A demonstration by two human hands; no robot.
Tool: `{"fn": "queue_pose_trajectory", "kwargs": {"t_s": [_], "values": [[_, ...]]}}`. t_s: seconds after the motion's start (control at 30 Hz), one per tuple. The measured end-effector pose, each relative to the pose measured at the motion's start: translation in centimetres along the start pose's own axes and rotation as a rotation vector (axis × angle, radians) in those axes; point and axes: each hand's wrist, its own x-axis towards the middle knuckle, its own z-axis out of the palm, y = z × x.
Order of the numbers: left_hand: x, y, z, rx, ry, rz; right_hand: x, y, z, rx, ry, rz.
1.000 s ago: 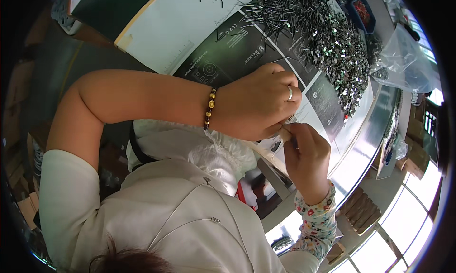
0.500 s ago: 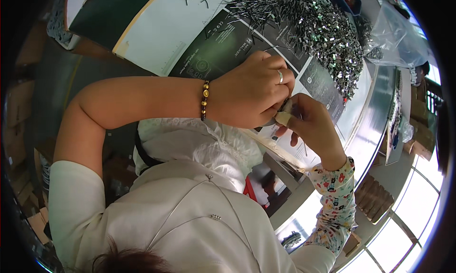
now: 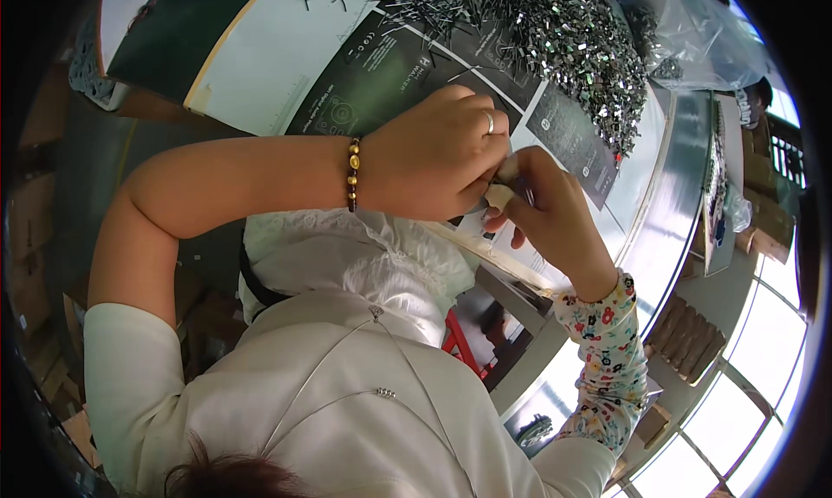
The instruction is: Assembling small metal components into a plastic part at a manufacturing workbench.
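My left hand (image 3: pixel 438 156), wearing a ring and a beaded bracelet, is closed over the near part of the table, knuckles up. Its fingertips meet those of my right hand (image 3: pixel 555 216), which is closed in a pinch. Pale tape (image 3: pixel 498 195) wraps the right thumb. Whatever the two hands hold between them is hidden by the fingers. Beyond them, a heap of small shiny metal pieces (image 3: pixel 581 65) lies on a dark printed sheet (image 3: pixel 390 73). Thin dark pins (image 3: pixel 451 8) are piled along the heap's left side.
A white board (image 3: pixel 269 56) with a yellowish edge lies to the left, a few loose pins on it. At the far right stands a clear plastic bag (image 3: pixel 706 39). The metal table edge (image 3: pixel 672 229) curves along the right, and cardboard pieces (image 3: pixel 685 342) lie beyond it.
The whole view has shifted a little, so the table and hands appear slightly farther left. Both hands stay closed together, with small finger movement.
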Motion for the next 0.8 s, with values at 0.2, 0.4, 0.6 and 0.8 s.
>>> {"fn": "queue_pose_trajectory", "kwargs": {"t_s": [0.2, 0.4, 0.6, 0.8], "values": [[-0.4, -0.1, 0.1, 0.0, 0.06, -0.034, 0.2, 1.0, 1.0, 0.411, -0.007, 0.154], [-0.3, 0.1, 0.1, -0.002, 0.047, -0.048, 0.4, 1.3, 0.9, 0.619, -0.03, 0.229], [-0.5, 0.0, -0.3, -0.017, -0.006, -0.053, 0.9, 0.7, 0.9, 0.571, -0.03, 0.238], [0.6, -0.6, -2.6, 0.081, 0.134, -0.188, 0.2, 0.8, 0.1, 0.51, 0.009, 0.296]]}}
